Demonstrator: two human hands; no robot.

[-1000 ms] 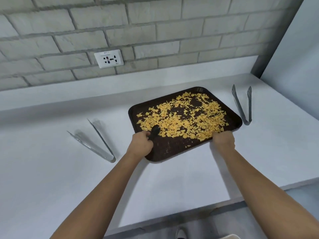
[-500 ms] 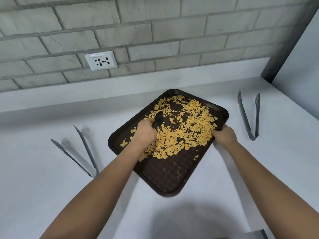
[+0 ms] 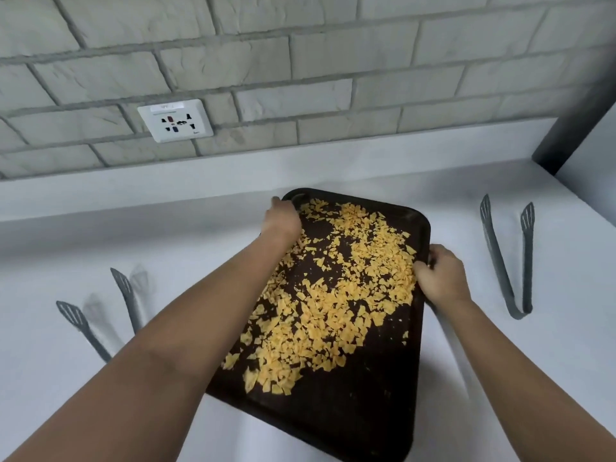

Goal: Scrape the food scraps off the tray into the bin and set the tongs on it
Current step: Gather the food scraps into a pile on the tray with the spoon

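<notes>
Both hands (image 3: 439, 276) grip tray (image 3: 350, 411), lengthwise toward wall.

The tray (image 3: 366, 411) looks like dark brown plastic, matt, with a fine pebbled texture on its floor and a smooth rolled rim. The food scraps (image 3: 336, 295) on it are dry, flaky, yellow-orange chips with a dull surface. Both pairs of tongs, the left tongs (image 3: 100, 325) and the right tongs (image 3: 510, 261), look like grey brushed metal with slotted ends. The tabletop (image 3: 83, 395) is smooth, pale and matt. The wall (image 3: 300, 61) is rough grey stone brick, and the socket plate (image 3: 175, 120) is glossy white plastic.
</notes>
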